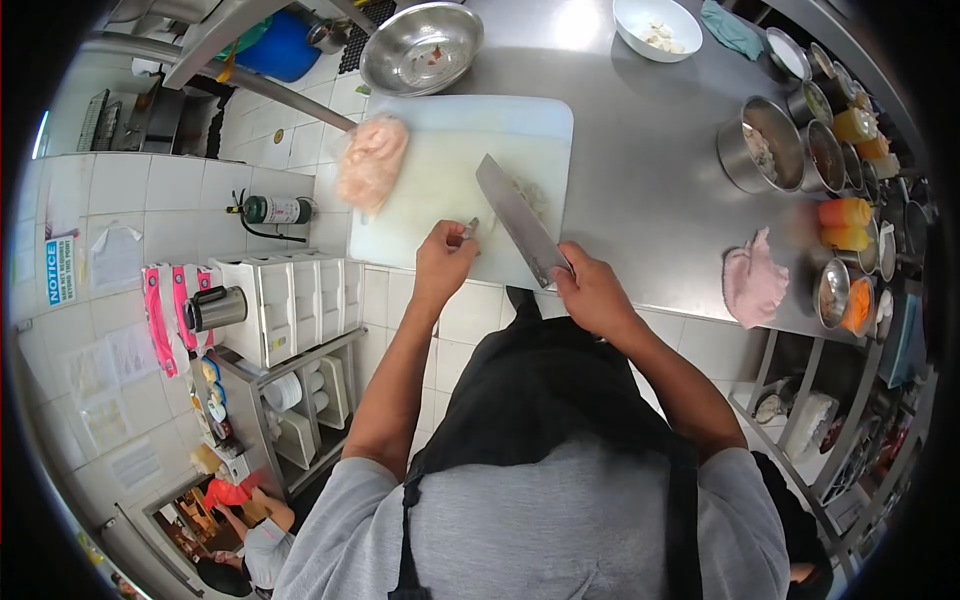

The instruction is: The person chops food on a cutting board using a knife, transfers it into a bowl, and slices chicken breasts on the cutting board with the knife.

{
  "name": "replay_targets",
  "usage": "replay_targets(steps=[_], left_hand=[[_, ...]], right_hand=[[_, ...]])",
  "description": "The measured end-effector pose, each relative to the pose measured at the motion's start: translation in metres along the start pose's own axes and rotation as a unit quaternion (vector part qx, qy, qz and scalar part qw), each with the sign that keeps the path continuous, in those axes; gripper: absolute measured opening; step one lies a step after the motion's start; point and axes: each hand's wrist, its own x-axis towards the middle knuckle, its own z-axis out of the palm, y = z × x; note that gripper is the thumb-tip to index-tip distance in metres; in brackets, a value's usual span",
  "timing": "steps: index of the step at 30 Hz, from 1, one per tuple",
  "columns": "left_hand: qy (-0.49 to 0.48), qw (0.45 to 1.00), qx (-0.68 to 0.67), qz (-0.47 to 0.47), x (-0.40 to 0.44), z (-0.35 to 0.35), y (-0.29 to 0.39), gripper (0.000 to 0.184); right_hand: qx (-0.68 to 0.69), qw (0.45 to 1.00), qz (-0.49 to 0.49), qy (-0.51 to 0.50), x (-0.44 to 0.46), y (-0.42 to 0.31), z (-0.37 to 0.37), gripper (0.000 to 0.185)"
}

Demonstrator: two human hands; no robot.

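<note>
My right hand (588, 285) is closed round the handle of a broad cleaver-like knife (520, 220), its blade slanting up and left over the white cutting board (430, 135). Pinched in the fingers of my left hand (446, 255) is a small pale piece of food (470, 228), too small to name, near the board's front edge. Small pale cut pieces (530, 195) lie on the board just right of the blade. On the board's left edge rests a clear plastic bag of pale pink food (372, 165), probably raw meat or seafood.
A steel bowl (422, 50) and a white bowl with pale pieces (657, 30) stand at the back. To the right are a steel pot (760, 145), a pink cloth (756, 280), and squeeze bottles (845, 222). Another person (262, 540) is at lower left.
</note>
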Motion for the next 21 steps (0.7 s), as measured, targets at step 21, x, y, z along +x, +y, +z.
replay_targets(steps=[21], left_hand=[[-0.03,0.993,0.037,0.105,-0.022,0.01,0.017,0.036]], right_hand=[[0.145,0.983,0.085,-0.08,-0.012,0.012,-0.031,0.02]])
